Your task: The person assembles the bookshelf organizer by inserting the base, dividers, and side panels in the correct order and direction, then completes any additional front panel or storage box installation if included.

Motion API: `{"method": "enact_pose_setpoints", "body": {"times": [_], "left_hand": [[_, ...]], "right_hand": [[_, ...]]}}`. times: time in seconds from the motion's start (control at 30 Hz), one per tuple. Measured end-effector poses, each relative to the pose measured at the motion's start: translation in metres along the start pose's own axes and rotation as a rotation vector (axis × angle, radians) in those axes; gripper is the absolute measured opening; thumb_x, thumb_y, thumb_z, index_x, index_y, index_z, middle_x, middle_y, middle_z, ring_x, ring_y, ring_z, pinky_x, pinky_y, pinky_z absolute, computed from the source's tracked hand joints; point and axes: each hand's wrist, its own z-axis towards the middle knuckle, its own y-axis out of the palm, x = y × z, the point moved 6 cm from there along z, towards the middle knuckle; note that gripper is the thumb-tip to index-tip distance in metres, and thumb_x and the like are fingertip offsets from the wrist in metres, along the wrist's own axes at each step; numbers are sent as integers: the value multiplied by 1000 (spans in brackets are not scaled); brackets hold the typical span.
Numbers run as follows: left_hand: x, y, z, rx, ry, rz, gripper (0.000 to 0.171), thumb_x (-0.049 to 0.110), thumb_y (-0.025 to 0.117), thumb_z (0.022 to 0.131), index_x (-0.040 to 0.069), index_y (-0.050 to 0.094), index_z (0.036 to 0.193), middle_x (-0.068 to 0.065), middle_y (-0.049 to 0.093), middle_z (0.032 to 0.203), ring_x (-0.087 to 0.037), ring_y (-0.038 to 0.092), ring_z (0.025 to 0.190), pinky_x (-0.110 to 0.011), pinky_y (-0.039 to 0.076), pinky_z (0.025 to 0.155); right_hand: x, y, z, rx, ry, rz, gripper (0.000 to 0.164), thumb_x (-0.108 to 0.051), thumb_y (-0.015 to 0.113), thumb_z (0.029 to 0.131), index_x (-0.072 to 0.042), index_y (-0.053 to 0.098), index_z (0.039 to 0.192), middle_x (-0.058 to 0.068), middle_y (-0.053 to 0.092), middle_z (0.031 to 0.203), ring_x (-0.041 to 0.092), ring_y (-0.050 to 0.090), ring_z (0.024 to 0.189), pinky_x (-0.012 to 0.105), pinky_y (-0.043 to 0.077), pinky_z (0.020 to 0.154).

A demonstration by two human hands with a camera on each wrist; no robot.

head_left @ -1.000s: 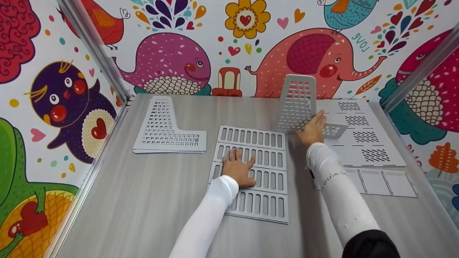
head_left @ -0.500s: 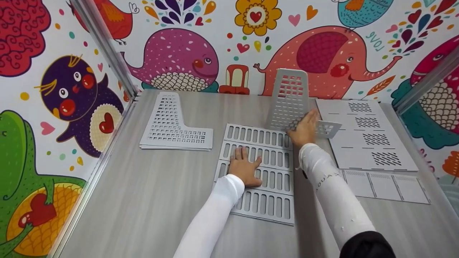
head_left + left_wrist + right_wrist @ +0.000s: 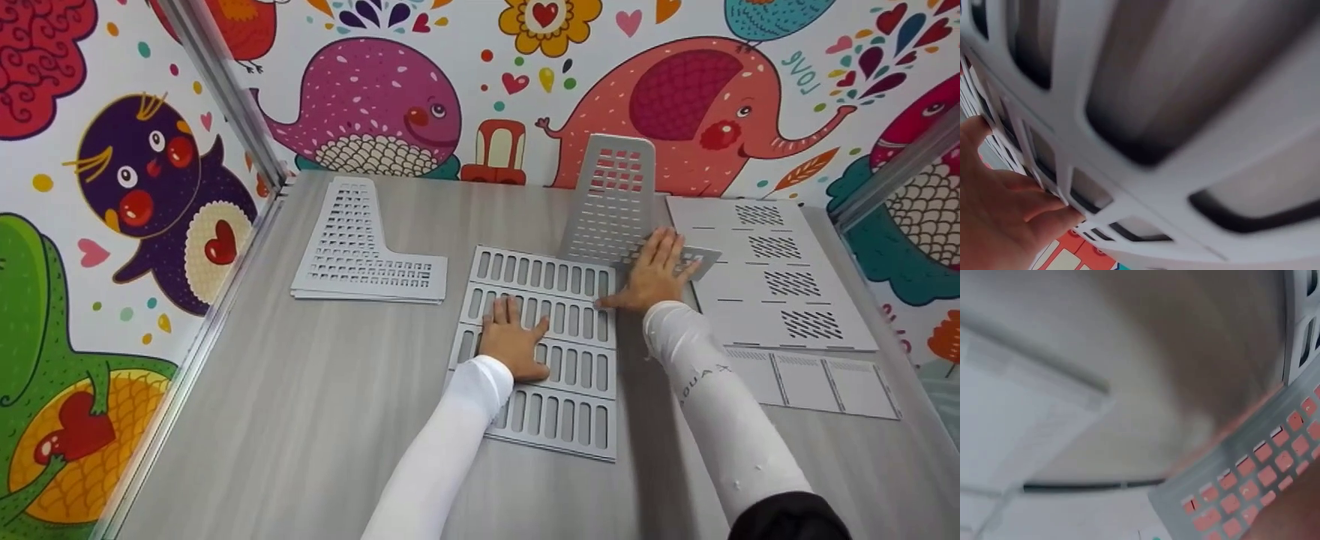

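My left hand (image 3: 514, 349) rests flat with spread fingers on a grey slotted panel (image 3: 551, 416), which lies on the table with another layer showing beneath its front edge. An L-shaped perforated panel (image 3: 615, 206) stands on edge by the slotted panel's back right corner. Against its lower part lies my right hand (image 3: 652, 274), fingers straight and spread, thumb reaching to the slotted panel's right edge. In the left wrist view, fingers (image 3: 1050, 219) touch the slotted surface. The right wrist view shows the upright panel's square holes (image 3: 1264, 467) beside the blurred right hand (image 3: 1292, 512).
More L-shaped perforated panels (image 3: 367, 262) lie stacked at the back left. On the right lie a large light panel (image 3: 739, 281) with slanted-slot patches and a smaller divided panel (image 3: 814, 381). Printed walls with metal posts (image 3: 225, 90) bound the grey table (image 3: 300, 420).
My right hand has spread its fingers and thumb, where it was gripping the upright panel's lower part. The left hand stays on the slotted panel. The head view has shifted slightly.
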Motion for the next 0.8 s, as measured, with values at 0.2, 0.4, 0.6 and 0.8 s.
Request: {"method": "enact_pose_setpoints", "body": {"times": [0.2,0.4,0.6,0.8], "left_hand": [[-3,2,0,10,2,-7,86,66,56,74,40,21,149,-29,15,156,-48,17,143,-56,30,111],[0,-2,1,19,6,-19,87,65,55,75,40,20,150,-29,14,156,-49,15,144,-57,28,112],[-1,-3,1,15,10,-26,88,63,58,74,39,22,150,-29,15,155,-49,16,143,-57,28,111],[2,-3,2,10,16,-17,89,64,59,73,38,22,150,-30,16,155,-50,17,143,-57,29,111]], "right_hand": [[0,3,-1,-56,-25,-103,166,-69,83,41,5,-24,144,30,-24,152,47,-17,143,76,-10,102],[-5,-2,2,-71,8,-111,164,-65,84,43,8,-23,143,35,-22,151,50,-18,142,75,-7,105],[-18,0,0,-52,-64,-20,157,-50,88,46,7,-20,145,34,-16,153,48,-14,144,73,-6,107],[-22,3,-3,-36,-118,-9,152,-44,88,50,6,-19,146,31,-15,155,46,-15,145,73,-5,108]]}}
